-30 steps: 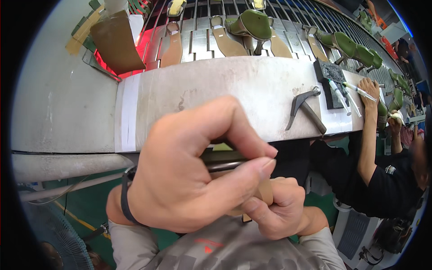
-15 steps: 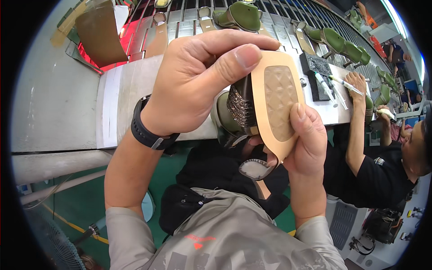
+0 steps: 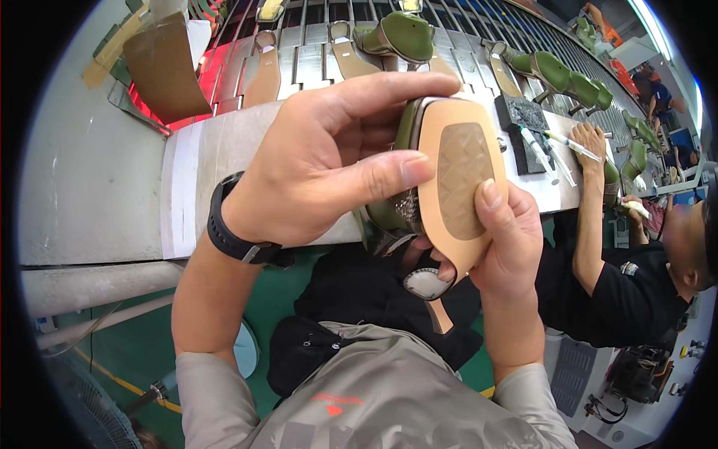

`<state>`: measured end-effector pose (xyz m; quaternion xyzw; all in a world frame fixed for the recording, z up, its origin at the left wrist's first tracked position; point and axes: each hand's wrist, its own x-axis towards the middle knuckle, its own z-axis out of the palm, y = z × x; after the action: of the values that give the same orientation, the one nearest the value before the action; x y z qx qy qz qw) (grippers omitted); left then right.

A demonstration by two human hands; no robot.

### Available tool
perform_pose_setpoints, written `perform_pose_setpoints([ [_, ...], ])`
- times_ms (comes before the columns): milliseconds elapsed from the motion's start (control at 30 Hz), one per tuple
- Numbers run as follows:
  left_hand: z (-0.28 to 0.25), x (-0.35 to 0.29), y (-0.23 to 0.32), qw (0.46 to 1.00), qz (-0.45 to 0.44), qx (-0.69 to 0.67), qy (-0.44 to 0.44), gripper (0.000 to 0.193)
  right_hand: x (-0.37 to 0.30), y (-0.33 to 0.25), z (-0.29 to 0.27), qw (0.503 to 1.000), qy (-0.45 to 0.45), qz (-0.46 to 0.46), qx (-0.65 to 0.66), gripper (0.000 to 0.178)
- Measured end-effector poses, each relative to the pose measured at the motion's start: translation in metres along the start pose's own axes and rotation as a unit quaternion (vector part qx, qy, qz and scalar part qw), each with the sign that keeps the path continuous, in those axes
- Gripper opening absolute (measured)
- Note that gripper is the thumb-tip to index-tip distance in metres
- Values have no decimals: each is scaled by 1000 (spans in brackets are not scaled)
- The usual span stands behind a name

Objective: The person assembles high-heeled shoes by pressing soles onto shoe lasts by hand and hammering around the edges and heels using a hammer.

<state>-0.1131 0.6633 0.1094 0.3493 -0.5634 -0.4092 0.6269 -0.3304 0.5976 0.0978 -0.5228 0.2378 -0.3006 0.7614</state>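
A high-heeled shoe point(image 3: 428, 202) is held up in front of me, its tan sole point(image 3: 454, 213) with a quilted brown panel turned toward me. Beside the sole show a green last and a glittery dark strap. Its slim tan-tipped heel point(image 3: 440, 318) points down toward my lap. My left hand point(image 3: 329, 161) curls round the toe end, thumb pressed on the sole's left edge and forefinger across the toe tip. My right hand point(image 3: 512, 236) grips the narrow middle from the right, thumb on the sole panel; its other fingers are partly hidden behind the shoe.
Beyond, a slatted conveyor point(image 3: 307, 46) carries tan soles point(image 3: 263, 71) and green shoe lasts point(image 3: 404, 36). A dark block point(image 3: 522, 112) and several syringes point(image 3: 540, 153) lie on the bench edge. At right, a co-worker's arm point(image 3: 591, 202) reaches over the bench. A brown board point(image 3: 164, 71) stands at upper left.
My left thumb has slid down from near the toe tip to the sole's left edge. The toe end has dropped a little, and the sole faces me at a slightly different angle.
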Motion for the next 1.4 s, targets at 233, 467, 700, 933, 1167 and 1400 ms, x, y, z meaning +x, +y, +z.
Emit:
perform_pose_setpoints([
  [233,-3,-25,13,996,-29,15,82,38,-18,5,15,999,-38,6,-11,37],
  [467,16,-61,48,982,-35,100,159,45,-21,14,31,980,-153,-67,-113,19],
  [700,11,-80,68,956,-133,126,231,40,-16,24,39,956,-195,-135,-173,14],
  [933,11,-92,64,939,-104,204,256,30,-17,32,62,933,-146,-218,-245,18],
  [1167,6,-75,63,914,-122,267,280,27,-13,25,67,949,-125,-157,-243,12],
  [1400,-48,-73,47,942,-117,75,306,20,-4,47,66,910,-122,-219,-329,19],
])
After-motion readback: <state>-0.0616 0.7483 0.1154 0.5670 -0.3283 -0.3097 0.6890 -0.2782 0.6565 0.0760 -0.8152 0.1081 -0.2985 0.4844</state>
